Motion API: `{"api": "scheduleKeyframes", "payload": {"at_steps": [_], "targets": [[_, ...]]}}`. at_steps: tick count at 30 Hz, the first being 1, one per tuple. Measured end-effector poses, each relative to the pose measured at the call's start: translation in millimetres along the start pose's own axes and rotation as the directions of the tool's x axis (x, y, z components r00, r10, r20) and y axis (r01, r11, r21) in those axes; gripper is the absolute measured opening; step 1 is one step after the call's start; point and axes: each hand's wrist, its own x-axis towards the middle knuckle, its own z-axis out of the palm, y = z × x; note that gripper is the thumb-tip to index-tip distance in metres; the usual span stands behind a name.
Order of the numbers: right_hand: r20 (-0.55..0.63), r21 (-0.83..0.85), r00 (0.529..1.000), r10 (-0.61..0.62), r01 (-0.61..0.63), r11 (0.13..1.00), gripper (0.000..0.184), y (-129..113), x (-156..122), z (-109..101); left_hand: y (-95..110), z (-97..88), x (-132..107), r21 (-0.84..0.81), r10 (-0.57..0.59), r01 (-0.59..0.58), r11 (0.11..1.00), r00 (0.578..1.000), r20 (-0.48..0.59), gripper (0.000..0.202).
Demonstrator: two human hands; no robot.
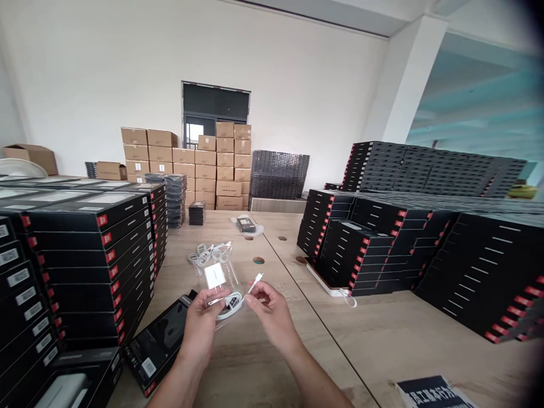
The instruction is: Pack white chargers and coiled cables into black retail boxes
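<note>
A coiled white charging cable (232,304) is held between my two hands above the wooden table. My left hand (204,311) pinches the coil near a dark tie or tag. With thumb and fingers, my right hand (267,303) grips the cable's end, and its white connector (258,279) points up and away. Just beyond my left fingers lies a white charger plug (215,276) on a clear plastic tray or bag. More coiled white cables (208,253) rest behind it. An open black box (161,340) sits at an angle left of my left hand.
Tall stacks of black boxes (85,255) flank the left side, and more black box stacks (361,249) fill the right. A white power strip (327,283) lies against the right stack. Cartons (204,164) are piled by the far wall. A printed sheet (433,392) lies near right.
</note>
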Motion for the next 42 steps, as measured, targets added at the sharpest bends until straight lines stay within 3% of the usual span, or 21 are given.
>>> {"api": "scheduleKeyframes", "payload": {"at_steps": [5, 11, 16, 22, 26, 29, 33, 37, 40, 42], "targets": [[-0.024, 0.038, 0.999, -0.039, 0.040, 0.998, 0.026, -2.2, 0.3, 2.6, 1.7, 4.2, -2.3, -0.028, 0.016, -0.016, 0.999, 1.000, -0.005, 0.043], [-0.096, 0.072, 0.995, -0.013, 0.020, 0.997, 0.034, -4.2, 1.0, 0.5, 1.7, 8.8, -10.1, -0.057, 0.034, -0.024, 0.998, 0.985, 0.170, 0.050], [-0.132, 0.090, 0.991, 0.008, 0.004, 0.996, 0.033, -4.5, -1.8, 5.8, -3.8, 9.5, -7.1, -0.010, 0.020, -0.019, 1.000, 0.995, 0.101, 0.047], [-0.183, 0.295, 0.969, 0.166, -0.107, 0.949, 0.033, -5.8, -5.9, 17.4, -9.9, 13.6, -7.9, 0.092, 0.107, -0.120, 0.988, 0.985, 0.134, 0.045], [-0.107, 0.516, 0.933, 0.342, -0.242, 0.822, 0.034, -2.4, -3.4, 14.0, -12.2, 15.2, -9.6, 0.112, 0.111, -0.127, 0.986, 0.983, 0.145, 0.045], [-0.077, 0.591, 0.917, 0.390, -0.273, 0.759, 0.034, 1.9, -0.4, 9.0, -12.7, 15.4, -9.6, 0.112, 0.086, -0.101, 0.989, 0.987, 0.138, 0.046], [-0.150, 0.492, 0.940, 0.305, -0.197, 0.848, 0.035, 3.2, 2.1, 4.5, -13.4, 15.5, -9.4, 0.039, 0.035, -0.040, 0.998, 0.991, 0.129, 0.046], [-0.205, 0.170, 0.973, 0.101, -0.066, 0.983, 0.040, -3.0, 3.2, 1.5, -15.2, 15.7, -10.3, -0.035, -0.002, 0.005, 0.999, 0.995, 0.102, 0.046], [-0.228, 0.001, 0.972, -0.062, 0.063, 0.998, 0.033, -7.1, 4.0, 0.7, -17.8, 16.3, -10.5, -0.009, 0.031, -0.030, 1.000, 0.992, 0.123, 0.046], [-0.224, 0.013, 0.972, -0.070, 0.075, 0.997, 0.031, -7.2, 4.9, 1.4, -20.2, 16.6, -9.8, 0.009, 0.051, -0.053, 0.999, 0.988, 0.148, 0.046]]}}
